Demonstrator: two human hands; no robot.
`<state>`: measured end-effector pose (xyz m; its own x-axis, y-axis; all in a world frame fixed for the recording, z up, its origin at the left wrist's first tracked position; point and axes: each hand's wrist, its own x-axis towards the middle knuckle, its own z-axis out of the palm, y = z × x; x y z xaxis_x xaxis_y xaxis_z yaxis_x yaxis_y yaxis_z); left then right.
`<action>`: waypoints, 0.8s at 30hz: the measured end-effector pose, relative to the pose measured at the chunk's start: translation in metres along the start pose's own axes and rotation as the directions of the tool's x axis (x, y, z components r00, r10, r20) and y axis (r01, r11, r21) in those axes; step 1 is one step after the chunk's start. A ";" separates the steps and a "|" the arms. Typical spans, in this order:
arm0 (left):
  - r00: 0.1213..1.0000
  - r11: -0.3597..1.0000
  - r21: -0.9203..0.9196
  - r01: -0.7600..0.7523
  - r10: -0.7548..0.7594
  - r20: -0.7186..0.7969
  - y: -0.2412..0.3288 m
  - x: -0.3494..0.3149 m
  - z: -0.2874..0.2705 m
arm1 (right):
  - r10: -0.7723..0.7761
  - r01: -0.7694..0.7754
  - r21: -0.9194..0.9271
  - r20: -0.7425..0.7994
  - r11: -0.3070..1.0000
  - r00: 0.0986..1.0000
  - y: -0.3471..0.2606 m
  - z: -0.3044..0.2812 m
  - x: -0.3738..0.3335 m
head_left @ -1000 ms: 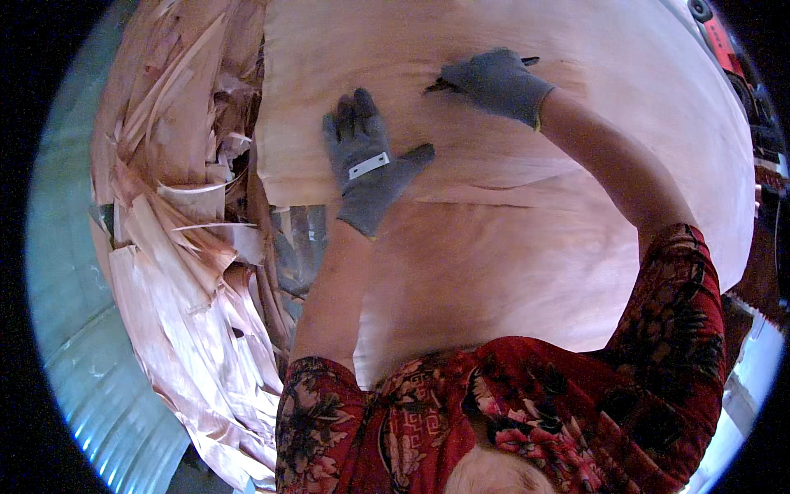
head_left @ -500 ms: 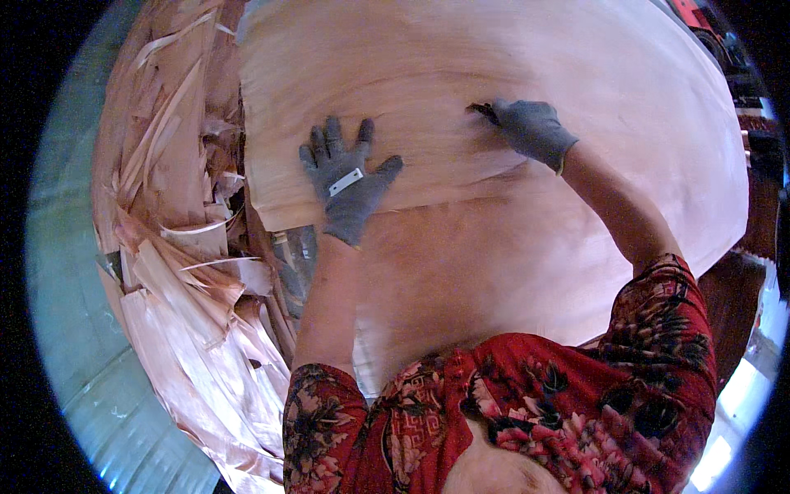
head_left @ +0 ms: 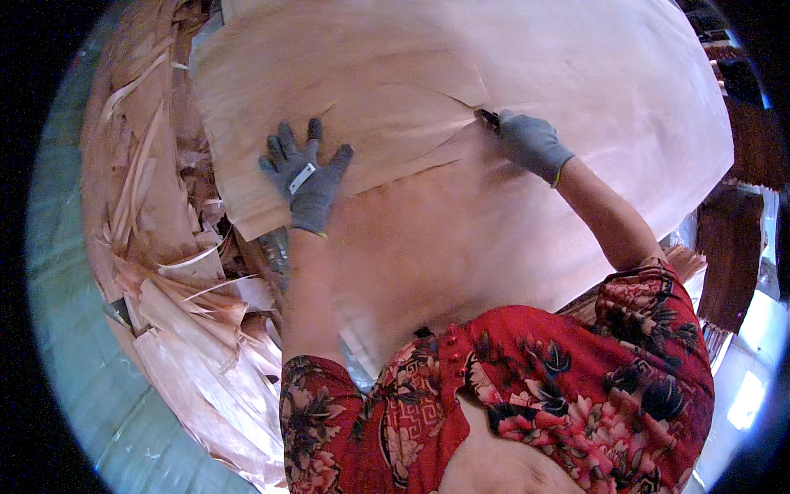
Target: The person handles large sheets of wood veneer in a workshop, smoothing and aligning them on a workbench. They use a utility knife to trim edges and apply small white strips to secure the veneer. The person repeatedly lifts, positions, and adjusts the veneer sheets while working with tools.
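My left hand (head_left: 306,177), in a grey glove with a white tag, lies flat with fingers spread on the left part of a thin tan wood veneer sheet (head_left: 280,82). My gloved right hand (head_left: 533,146) is closed round a small black knife-like tool (head_left: 489,119), whose exact kind I cannot make out. Its tip touches the veneer, where split lines and a raised fold run together. Below the sheet's torn, uneven lower edge shows another veneer layer (head_left: 428,255), nearer to me.
Scrap veneer strips (head_left: 185,317) heap up along the left side, some curled and jutting out. Beyond them lies a greenish floor (head_left: 62,272). Stacks of dark reddish-brown veneer (head_left: 728,255) stand at the right.
Both hands sit further left in view, as does the sheet. The veneer near the tool now shows splits and a lifted fold. My left hand stays flat, my right still grips the tool.
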<state>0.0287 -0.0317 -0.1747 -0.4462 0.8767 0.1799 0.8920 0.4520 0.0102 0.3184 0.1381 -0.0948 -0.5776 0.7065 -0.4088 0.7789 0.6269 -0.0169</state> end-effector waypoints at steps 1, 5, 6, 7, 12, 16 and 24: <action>1.000 1.000 -0.004 0.001 -0.001 0.005 -0.001 -0.001 0.002 | 0.012 -0.012 0.012 -0.011 1.000 1.000 0.004 0.012 0.001; 1.000 1.000 -0.027 0.011 -0.011 0.023 -0.002 0.000 0.000 | 0.060 -0.060 0.010 -0.012 0.998 0.998 0.007 0.024 -0.006; 0.999 0.999 -0.031 0.018 -0.017 0.027 -0.002 0.000 -0.002 | 0.062 -0.062 0.024 -0.002 0.998 0.998 0.004 0.021 -0.010; 0.999 0.999 -0.024 0.021 -0.020 0.028 -0.002 0.000 -0.003 | 0.063 -0.064 0.037 0.007 0.997 0.998 0.000 0.015 -0.014; 0.999 1.000 -0.028 0.007 -0.008 -0.033 -0.001 -0.001 0.003 | 0.095 -0.093 -0.039 0.029 0.995 0.995 0.010 0.023 -0.014; 0.999 0.999 -0.041 0.031 -0.031 -0.009 0.003 0.001 0.000 | 0.010 -0.010 -0.011 0.009 1.000 1.000 0.017 0.018 -0.019; 0.995 0.991 -0.095 0.095 -0.093 0.023 -0.010 -0.004 0.006 | -0.174 0.290 0.378 -0.312 0.879 0.934 -0.064 -0.017 0.013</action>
<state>0.0212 -0.0386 -0.1811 -0.5289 0.8342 0.1557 0.8484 0.5154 0.1208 0.2566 0.1128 -0.0833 -0.7511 0.6534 -0.0946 0.6099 0.6317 -0.4785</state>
